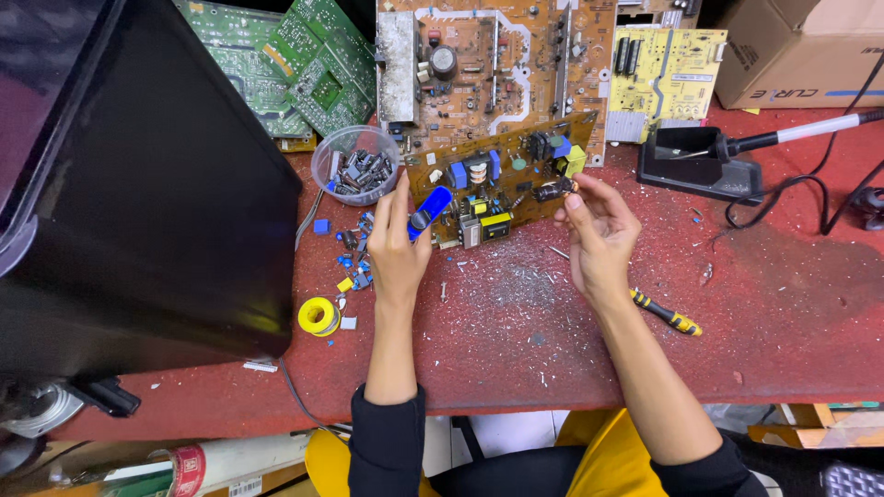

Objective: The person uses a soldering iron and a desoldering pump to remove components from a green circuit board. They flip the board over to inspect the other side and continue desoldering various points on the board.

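Above the red bench, brown circuit board [502, 179] tilted between both hands — left hand [398, 241] gripping its edge, right hand [599, 230] pinching a black component [551, 190].

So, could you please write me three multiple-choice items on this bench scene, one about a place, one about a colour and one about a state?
1. Where does the clear cup of small parts stand?
A. left of the held circuit board
B. on the soldering iron stand
C. at the bench's front edge

2. What colour is the tool in the left hand?
A. red
B. blue
C. white

3. How is the brown circuit board placed?
A. flat on the bench
B. leaning against the box
C. held tilted up between both hands

Answers: 1 A, the cup stands just left of the board. 2 B, the tool is blue. 3 C, the left hand and the right hand grip its two ends.
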